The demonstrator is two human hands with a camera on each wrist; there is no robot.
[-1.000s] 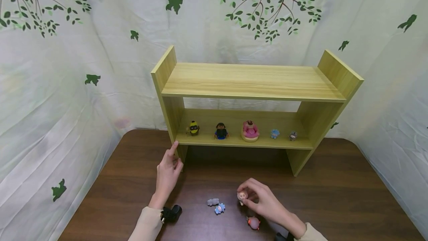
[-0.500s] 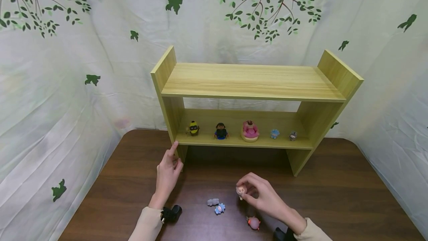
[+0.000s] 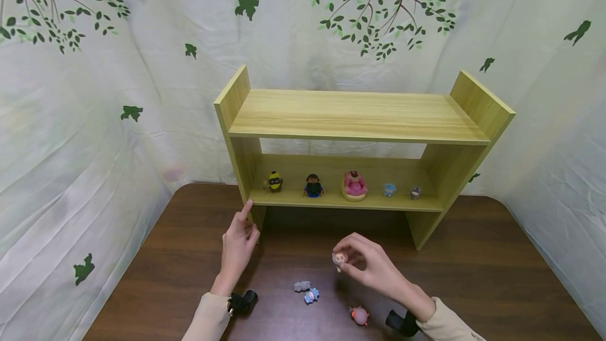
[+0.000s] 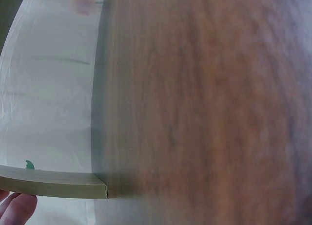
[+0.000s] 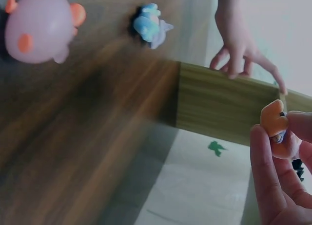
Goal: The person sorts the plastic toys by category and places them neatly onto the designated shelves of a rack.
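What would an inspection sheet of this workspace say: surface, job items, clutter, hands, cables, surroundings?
Surface: brown wood-grain table, bearing a wooden shelf unit.
Job items: peach figurine in hand; blue figurine and grey figurine close together on the table; round pink figurine to their right; on the lower board, yellow goggled figurine, black-capped figurine, pink bear figurine, pale-blue figurine, tiny greyish figurine.
Clutter: nothing seen.
Hands: right hand pinches the peach figurine; left hand touches the shelf unit's left upright.
Cables: nothing seen.
Surroundings: white curtain with leafy print.
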